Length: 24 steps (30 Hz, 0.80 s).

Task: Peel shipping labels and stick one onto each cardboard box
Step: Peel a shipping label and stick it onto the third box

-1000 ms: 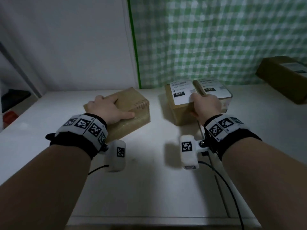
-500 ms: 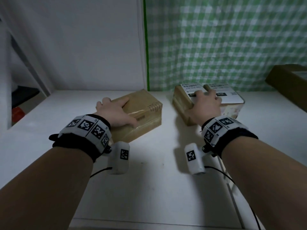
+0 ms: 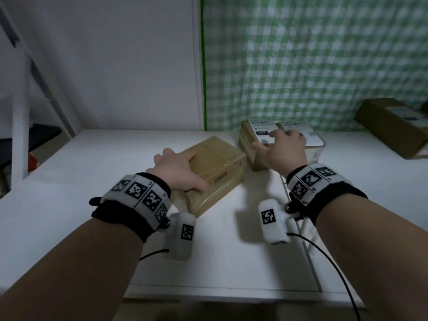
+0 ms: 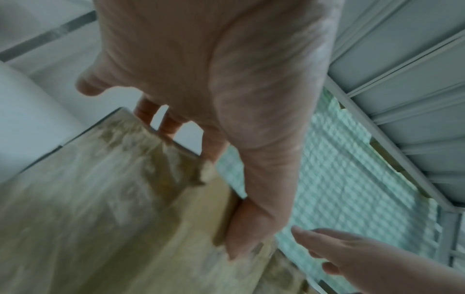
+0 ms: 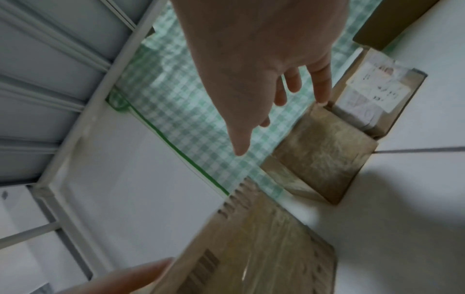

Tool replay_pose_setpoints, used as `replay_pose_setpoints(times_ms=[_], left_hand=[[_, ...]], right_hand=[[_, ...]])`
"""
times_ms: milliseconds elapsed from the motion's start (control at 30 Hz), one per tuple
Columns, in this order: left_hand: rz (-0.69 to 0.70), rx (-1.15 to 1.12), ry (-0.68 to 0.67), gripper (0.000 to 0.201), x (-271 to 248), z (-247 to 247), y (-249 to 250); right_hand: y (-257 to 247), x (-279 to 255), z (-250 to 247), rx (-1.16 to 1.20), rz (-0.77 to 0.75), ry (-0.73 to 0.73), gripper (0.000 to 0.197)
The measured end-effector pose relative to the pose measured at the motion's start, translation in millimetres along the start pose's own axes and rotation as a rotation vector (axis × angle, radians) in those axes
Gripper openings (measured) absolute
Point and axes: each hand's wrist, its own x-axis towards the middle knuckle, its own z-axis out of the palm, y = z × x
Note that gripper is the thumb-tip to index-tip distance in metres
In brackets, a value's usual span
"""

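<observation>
The left hand grips the unlabelled cardboard box, which sits on the white surface just left of the labelled box. The right hand, fingers spread and holding nothing, reaches over that labelled box. Its blurred labels appear already stuck, so it may tear one or find none loose.

I stand at a white bench in dim light, facing a plain white wall beside a green-checked curtain.

Unlabelled box left of labelled box

The right hand has lifted (fingers spread) off the labelled box.
</observation>
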Motion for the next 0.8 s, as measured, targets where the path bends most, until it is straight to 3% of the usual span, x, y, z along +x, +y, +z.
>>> replay_pose_setpoints(times_ms=[167, 267, 433, 633, 800], left_hand=[[0.028, -0.042, -0.007, 0.092, -37, 17, 21], [0.059, -0.076, 0.021, 0.082, -56, 32, 36], [0.069, -0.017, 0.089, 0.077, -79, 51, 55], [0.044, 0.076, 0.080, 0.079, -96, 60, 72], [0.047, 0.094, 0.047, 0.082, -110, 64, 84]], right_hand=[[29, -37, -28, 0.053, -0.006, -0.167, 0.034], [49, -61, -40, 0.091, 0.059, -0.214, 0.025], [79, -93, -50, 0.036, 0.108, -0.228, 0.021], [117, -112, -49, 0.075, 0.253, -0.104, 0.022], [139, -115, -43, -0.116, 0.389, -0.106, 0.029]])
